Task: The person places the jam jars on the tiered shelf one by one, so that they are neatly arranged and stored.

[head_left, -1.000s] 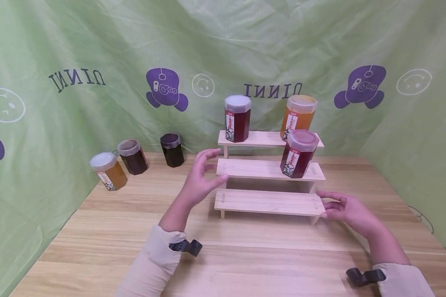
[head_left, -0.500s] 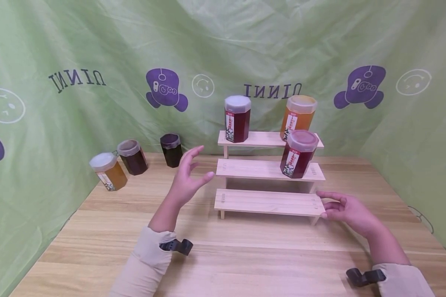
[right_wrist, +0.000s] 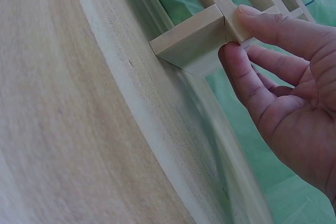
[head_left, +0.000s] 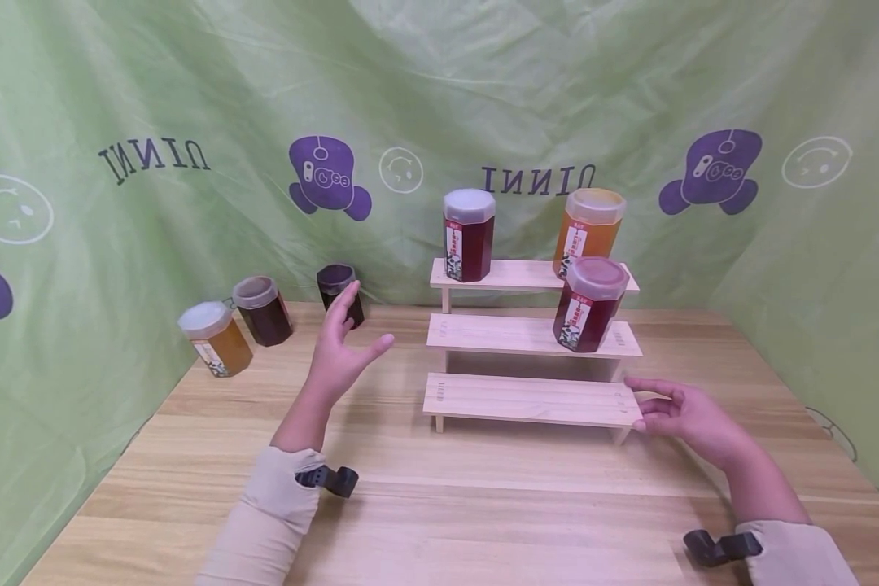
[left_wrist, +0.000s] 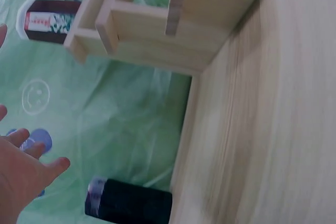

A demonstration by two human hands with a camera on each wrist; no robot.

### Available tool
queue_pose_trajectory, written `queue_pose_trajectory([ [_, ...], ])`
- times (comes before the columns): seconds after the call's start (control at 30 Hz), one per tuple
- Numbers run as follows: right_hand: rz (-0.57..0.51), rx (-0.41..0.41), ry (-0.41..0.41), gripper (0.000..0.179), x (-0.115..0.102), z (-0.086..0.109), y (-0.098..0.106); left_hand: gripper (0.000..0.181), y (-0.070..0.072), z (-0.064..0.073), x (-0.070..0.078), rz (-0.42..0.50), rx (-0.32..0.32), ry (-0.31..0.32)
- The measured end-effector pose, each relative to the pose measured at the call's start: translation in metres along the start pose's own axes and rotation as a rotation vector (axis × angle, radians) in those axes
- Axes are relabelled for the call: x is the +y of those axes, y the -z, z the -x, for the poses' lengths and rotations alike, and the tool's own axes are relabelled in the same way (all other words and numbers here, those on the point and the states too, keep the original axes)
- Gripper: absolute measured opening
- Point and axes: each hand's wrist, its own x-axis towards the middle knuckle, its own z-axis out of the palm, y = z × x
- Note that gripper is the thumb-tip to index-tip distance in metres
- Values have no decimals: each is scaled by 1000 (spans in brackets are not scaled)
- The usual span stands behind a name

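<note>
A three-tier wooden display stand (head_left: 513, 399) stands on the table. My right hand (head_left: 692, 419) holds the right end of its lowest tier; in the right wrist view its fingertips (right_wrist: 251, 11) lie on either side of the board's end (right_wrist: 239, 30). My left hand (head_left: 333, 358) is in the air left of the stand, fingers spread and thumb apart, with nothing in it. Behind its fingertips, partly covered, is a very dark jar (head_left: 352, 313) on the table. The left wrist view shows that dark jar (left_wrist: 134, 202) apart from the hand.
On the top tier stand a red jar (head_left: 476, 248) and an orange jar (head_left: 596, 236); another red jar (head_left: 593, 321) stands at the middle tier's right. A dark brown jar (head_left: 266, 321) and an amber jar (head_left: 227, 346) stand at the table's far left. Green cloth (head_left: 439, 81) hangs behind.
My left hand has moved left, away from the stand and toward the very dark jar. The right hand stays at the lowest tier's end, and the jars have not moved.
</note>
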Motion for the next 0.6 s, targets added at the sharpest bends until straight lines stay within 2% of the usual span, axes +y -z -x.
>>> queue_pose_trajectory([
  [0.27, 2, 5, -4, 67, 0, 0, 0, 89, 10, -4, -17, -43, 94, 10],
  [0.5, 4, 5, -5, 67, 0, 1, 1, 91, 14, -10, -29, -18, 212, 88],
  [0.6, 7, 7, 1, 66, 0, 1, 0, 90, 15, -13, -35, -7, 256, 95],
])
